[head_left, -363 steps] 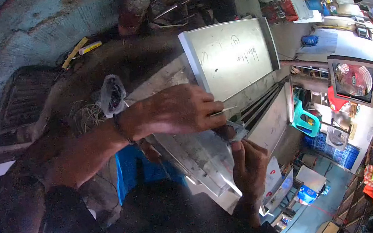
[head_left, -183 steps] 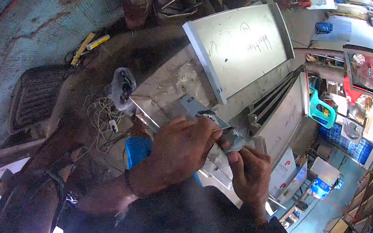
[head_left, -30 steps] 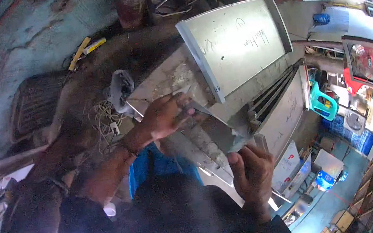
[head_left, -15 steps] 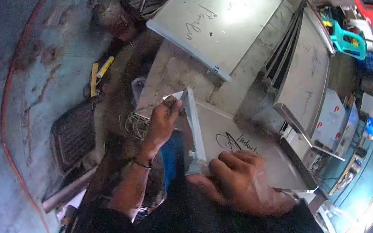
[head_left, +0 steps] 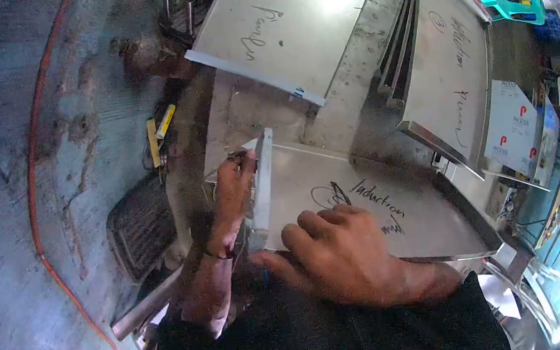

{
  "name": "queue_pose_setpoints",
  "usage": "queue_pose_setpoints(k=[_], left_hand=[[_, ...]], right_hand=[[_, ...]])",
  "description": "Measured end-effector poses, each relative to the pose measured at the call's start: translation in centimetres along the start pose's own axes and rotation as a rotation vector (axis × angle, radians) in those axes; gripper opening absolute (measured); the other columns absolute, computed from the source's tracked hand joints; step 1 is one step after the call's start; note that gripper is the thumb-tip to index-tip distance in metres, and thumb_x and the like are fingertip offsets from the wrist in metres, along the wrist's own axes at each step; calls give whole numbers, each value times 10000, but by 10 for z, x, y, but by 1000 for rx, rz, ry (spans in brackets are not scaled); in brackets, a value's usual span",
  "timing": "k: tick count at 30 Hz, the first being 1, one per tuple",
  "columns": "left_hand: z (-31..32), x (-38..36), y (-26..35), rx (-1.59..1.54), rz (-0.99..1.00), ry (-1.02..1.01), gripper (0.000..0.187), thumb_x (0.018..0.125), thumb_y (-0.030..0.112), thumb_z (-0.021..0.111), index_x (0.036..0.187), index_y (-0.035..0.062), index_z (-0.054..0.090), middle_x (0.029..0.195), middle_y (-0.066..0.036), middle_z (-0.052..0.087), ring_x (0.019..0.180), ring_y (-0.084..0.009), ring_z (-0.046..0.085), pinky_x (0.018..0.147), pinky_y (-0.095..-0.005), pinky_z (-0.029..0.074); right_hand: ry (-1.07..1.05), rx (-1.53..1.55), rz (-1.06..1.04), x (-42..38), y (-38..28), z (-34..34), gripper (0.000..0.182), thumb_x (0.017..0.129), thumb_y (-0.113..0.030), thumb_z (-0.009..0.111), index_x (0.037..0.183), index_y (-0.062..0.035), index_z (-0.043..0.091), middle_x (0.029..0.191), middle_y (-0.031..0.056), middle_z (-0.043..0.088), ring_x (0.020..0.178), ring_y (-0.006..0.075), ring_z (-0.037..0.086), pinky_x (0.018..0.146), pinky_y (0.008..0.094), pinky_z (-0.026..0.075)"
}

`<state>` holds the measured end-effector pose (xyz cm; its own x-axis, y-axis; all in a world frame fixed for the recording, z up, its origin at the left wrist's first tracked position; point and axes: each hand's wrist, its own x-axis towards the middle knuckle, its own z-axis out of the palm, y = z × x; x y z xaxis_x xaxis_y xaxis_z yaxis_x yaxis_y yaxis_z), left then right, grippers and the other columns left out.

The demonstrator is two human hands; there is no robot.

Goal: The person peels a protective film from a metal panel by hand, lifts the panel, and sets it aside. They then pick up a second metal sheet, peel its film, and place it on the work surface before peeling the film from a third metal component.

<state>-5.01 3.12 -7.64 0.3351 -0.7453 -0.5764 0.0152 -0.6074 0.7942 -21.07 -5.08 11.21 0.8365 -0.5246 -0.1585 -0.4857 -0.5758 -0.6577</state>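
Observation:
A narrow bent metal strip (head_left: 264,181), pale grey, is held upright in front of me. My left hand (head_left: 233,191), with a dark band at its wrist, pinches the strip's left edge near its far end. My right hand (head_left: 339,253) is closed at the strip's near end, its thumb low and its fingers curled; the exact grip there is partly hidden. Beneath both hands lies a flat metal panel (head_left: 406,243) with raised edges and black handwriting reading "Induction".
Another marked panel (head_left: 300,20) lies beyond, with a folded edge towards me. Several panels lean in a stack (head_left: 440,57) at right. A turquoise plastic stool (head_left: 506,0) stands farther back. To the left are a dark ridged mat (head_left: 142,228) and an orange cable (head_left: 35,175).
The strip and both hands have shifted left in view, the right hand slightly upwards. The camera view has turned, so more of the near panel shows. Both hands stay closed.

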Motion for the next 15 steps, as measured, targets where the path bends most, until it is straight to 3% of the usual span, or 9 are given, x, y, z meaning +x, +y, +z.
queue_pose_setpoints(k=[2, 4, 8, 10, 12, 14, 15], left_hand=[[4, 7, -17, -48, 47, 38, 487, 998, 478, 533, 937, 6, 636, 791, -17, 581, 735, -100, 496, 668, -304, 436], [5, 18, -29, -117, 244, 36, 426, 1008, 434, 538, 985, 15, 617, 779, -2, 560, 736, -102, 492, 691, -296, 444], [18, 13, -30, -386, 197, 52, 343, 1008, 362, 563, 1055, 25, 602, 798, 3, 566, 736, -110, 514, 724, -294, 460], [21, 21, -31, -225, 569, 127, 261, 998, 274, 594, 1084, 28, 594, 838, 5, 590, 740, -110, 544, 740, -287, 474], [15, 14, -19, -284, 546, 116, 224, 995, 241, 595, 1102, 44, 592, 899, -26, 637, 785, -130, 602, 731, -325, 502], [8, 16, -15, -105, 556, 60, 185, 962, 167, 624, 1124, 82, 592, 977, -85, 672, 864, -218, 667, 749, -369, 524], [8, 27, -35, -75, 587, 19, 293, 854, 30, 703, 1124, 59, 594, 1083, -118, 638, 1024, -281, 632, 901, -375, 486]], right_hand=[[13, 3, -2, 0, 0, -1, 414, 852, -426, 713, 689, -67, 587, 620, 90, 567, 523, 271, 612, 496, 392, 498], [-10, -20, 9, 0, 0, -1, 424, 856, -437, 709, 686, -71, 578, 622, 94, 566, 529, 282, 613, 498, 395, 494], [-7, -34, -36, 4, 1, -4, 414, 852, -415, 721, 682, -70, 570, 623, 98, 561, 534, 299, 610, 501, 406, 485], [-74, -34, 52, 7, 1, -10, 422, 876, -428, 691, 681, -68, 587, 635, 104, 589, 528, 295, 622, 488, 404, 489], [-77, -47, 8, 13, 0, -14, 407, 861, -404, 715, 675, -70, 574, 623, 103, 570, 542, 299, 619, 498, 406, 488], [-109, -104, 64, 17, -2, -19, 381, 846, -367, 741, 681, -68, 572, 616, 105, 552, 536, 304, 602, 499, 416, 472], [-117, -49, 95, 19, -3, -22, 343, 846, -289, 750, 683, -56, 557, 615, 121, 530, 533, 325, 573, 501, 438, 437]])
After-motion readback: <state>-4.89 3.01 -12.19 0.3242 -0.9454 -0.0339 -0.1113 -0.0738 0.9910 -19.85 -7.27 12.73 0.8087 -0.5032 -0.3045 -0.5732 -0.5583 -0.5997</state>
